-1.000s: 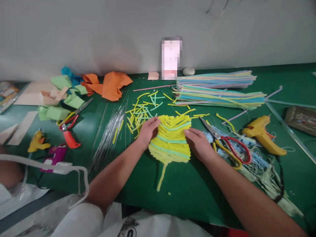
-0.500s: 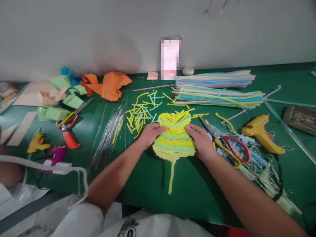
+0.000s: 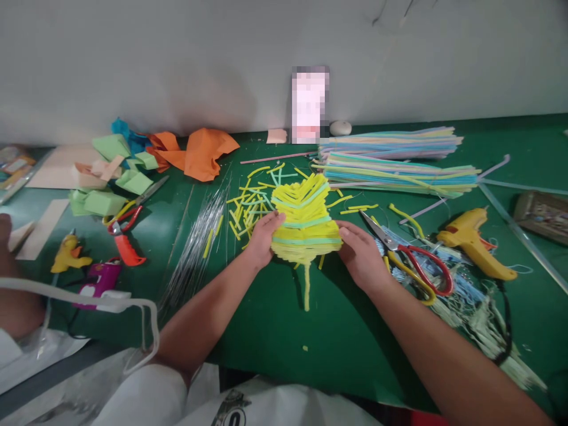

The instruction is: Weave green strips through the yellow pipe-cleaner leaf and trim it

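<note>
A yellow leaf shape [image 3: 304, 222] made of fuzzy strips, with pale green stripes and a thin yellow stem pointing down, is held above the green table [image 3: 266, 331]. My left hand [image 3: 266, 234] pinches its left edge, thumb on the front face. At the right edge, my right hand [image 3: 361, 251] grips it with the fingertips, the fingers partly behind the piece. Short yellow and green strips [image 3: 248, 207] lie behind and left of the leaf. Red-and-yellow-handled scissors [image 3: 399, 248] rest just right of my right hand.
Pastel stem bundles [image 3: 394, 171] lie at the back beside a propped, blurred phone [image 3: 309, 106]. Metal wires [image 3: 199, 242], crumpled paper [image 3: 206, 154] and more scissors [image 3: 126, 225] are left. A yellow glue gun [image 3: 479, 242] sits right. Another person's arm [image 3: 20, 290] shows far left.
The leaf has moved up and slightly left, tilting so it looks shorter. My left hand has risen a little, and my right hand holds lower on its edge. A small yellow bit now shows below the stem.
</note>
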